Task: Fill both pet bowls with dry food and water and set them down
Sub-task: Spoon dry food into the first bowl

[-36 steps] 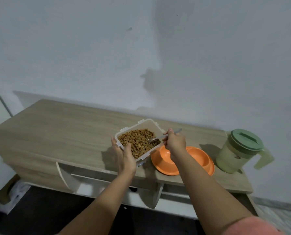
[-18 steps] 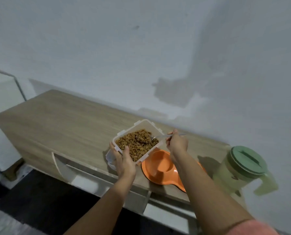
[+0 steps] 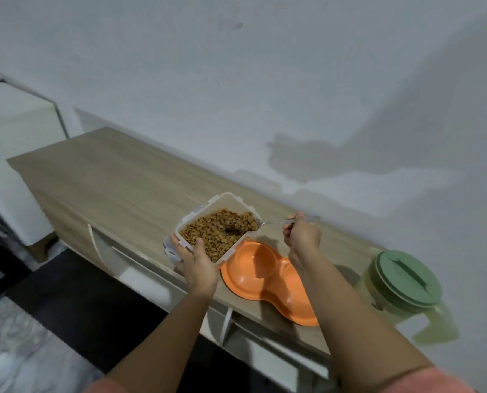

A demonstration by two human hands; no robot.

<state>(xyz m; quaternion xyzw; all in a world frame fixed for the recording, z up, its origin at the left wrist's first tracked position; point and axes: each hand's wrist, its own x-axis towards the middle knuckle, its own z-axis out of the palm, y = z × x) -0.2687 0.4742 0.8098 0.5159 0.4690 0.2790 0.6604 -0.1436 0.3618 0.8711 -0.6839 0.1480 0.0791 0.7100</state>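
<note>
Bowls point(image 3: 267, 276), orange and empty, overhang our counter point(image 3: 117, 180) edge beside the jug point(image 3: 404, 282). Our left hand point(image 3: 196, 265) grips the kibble tub point(image 3: 216, 228); right hand point(image 3: 303, 236) pinches a spoon point(image 3: 276, 222).

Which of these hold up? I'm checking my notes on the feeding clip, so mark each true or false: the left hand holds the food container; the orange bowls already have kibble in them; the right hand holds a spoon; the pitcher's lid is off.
1. The left hand holds the food container. True.
2. The orange double bowl already holds kibble. False: the compartment in view is empty; the other is partly hidden by the arm.
3. The right hand holds a spoon dipped in the kibble. True.
4. The green pitcher has its lid off. False: the lid is on.
</note>
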